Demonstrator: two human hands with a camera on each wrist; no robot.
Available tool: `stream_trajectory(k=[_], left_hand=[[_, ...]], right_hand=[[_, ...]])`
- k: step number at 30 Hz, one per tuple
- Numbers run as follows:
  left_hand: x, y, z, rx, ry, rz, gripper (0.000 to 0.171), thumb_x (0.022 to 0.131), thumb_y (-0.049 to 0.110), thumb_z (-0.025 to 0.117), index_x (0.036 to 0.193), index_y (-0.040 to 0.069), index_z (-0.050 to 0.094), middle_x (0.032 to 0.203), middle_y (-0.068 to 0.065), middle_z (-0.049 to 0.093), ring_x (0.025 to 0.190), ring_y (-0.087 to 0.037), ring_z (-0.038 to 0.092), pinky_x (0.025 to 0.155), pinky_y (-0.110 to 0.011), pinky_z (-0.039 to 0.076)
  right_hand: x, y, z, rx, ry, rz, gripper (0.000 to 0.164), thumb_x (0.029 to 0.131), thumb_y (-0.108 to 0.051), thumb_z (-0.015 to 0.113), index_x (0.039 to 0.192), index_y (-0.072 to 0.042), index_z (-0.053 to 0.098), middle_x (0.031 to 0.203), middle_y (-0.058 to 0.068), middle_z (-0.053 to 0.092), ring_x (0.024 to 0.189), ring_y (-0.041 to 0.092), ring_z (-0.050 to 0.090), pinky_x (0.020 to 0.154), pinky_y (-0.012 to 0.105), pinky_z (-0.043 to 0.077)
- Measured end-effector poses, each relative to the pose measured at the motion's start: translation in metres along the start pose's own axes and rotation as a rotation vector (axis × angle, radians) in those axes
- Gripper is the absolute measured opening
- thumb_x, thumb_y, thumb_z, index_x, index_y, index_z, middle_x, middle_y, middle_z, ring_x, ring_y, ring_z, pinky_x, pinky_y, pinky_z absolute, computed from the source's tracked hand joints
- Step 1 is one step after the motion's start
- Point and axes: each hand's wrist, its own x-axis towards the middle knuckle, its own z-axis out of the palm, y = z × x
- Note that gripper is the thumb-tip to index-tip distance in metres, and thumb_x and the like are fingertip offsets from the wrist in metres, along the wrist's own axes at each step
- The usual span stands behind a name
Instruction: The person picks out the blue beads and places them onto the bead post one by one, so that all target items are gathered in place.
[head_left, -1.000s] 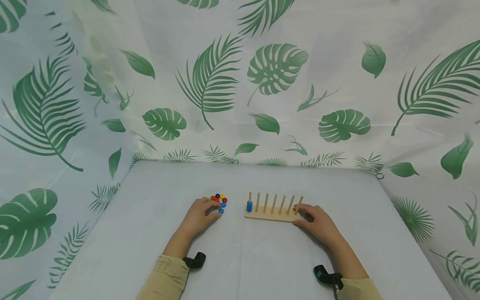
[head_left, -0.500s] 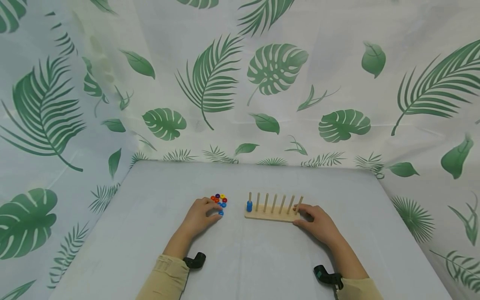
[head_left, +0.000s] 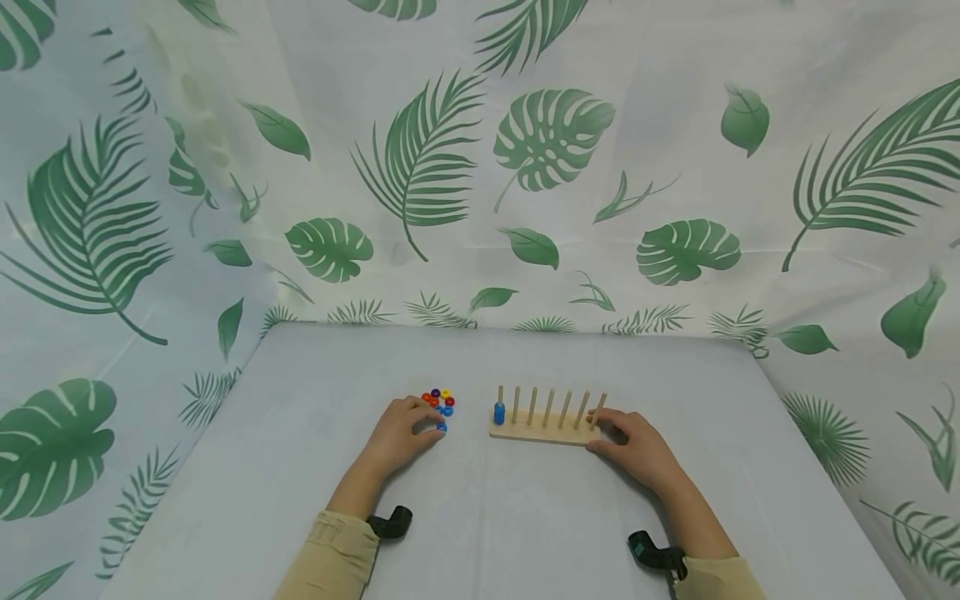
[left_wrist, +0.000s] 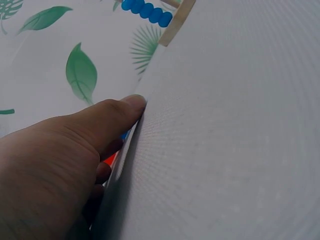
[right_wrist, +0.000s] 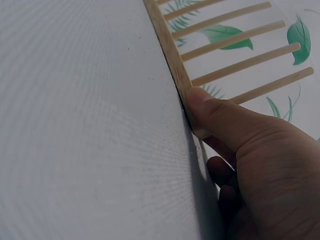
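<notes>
A small blue bead (head_left: pixel 442 428) sits between the thumb and index fingertips of my left hand (head_left: pixel 395 432), which pinches it at the table surface. In the left wrist view the thumb (left_wrist: pixel 120 112) covers most of what lies behind it. Beyond those fingertips lies a loose group of beads: a yellow bead (head_left: pixel 445 392), a purple bead (head_left: pixel 435 392), and several red, orange and blue ones. My right hand (head_left: pixel 633 442) grips the right end of a wooden peg board (head_left: pixel 540 433), thumb along its front edge. Blue beads (head_left: pixel 499 413) are stacked on its leftmost peg; the other pegs are bare.
A pale cloth covers the table (head_left: pixel 480 517). Leaf-printed curtains (head_left: pixel 450 167) hang behind it and at both sides. A black wrist camera (head_left: pixel 392 522) sits on the left wrist and another black camera (head_left: pixel 652 552) on the right.
My left fingertips and the blue bead have shifted slightly toward me. The right hand and the peg board stay in place.
</notes>
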Motion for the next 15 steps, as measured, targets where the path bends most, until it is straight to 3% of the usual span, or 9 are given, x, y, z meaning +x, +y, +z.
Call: stream_trajectory(k=[5, 15], left_hand=[[0.0011, -0.0005, 0.0000, -0.024, -0.014, -0.036, 0.018, 0.087, 0.035, 0.076, 0.103, 0.028, 0.074, 0.114, 0.002, 0.063, 0.112, -0.022, 0.055, 0.099, -0.042, 0.047], [0.0053, -0.0031, -0.0091, -0.163, -0.019, -0.094, 0.016, 0.088, 0.032, 0.076, 0.103, 0.028, 0.072, 0.113, 0.004, 0.063, 0.111, -0.019, 0.057, 0.098, -0.042, 0.047]], right_hand=[[0.0005, 0.0007, -0.0001, -0.006, 0.000, 0.006, 0.052, 0.083, -0.049, 0.075, 0.127, -0.023, 0.064, 0.129, 0.011, 0.063, 0.117, 0.033, 0.057, 0.098, 0.056, 0.045], [0.0005, -0.0008, -0.0002, -0.003, -0.006, 0.011, 0.053, 0.084, -0.048, 0.075, 0.128, -0.022, 0.064, 0.131, 0.012, 0.061, 0.120, 0.035, 0.056, 0.100, 0.057, 0.044]])
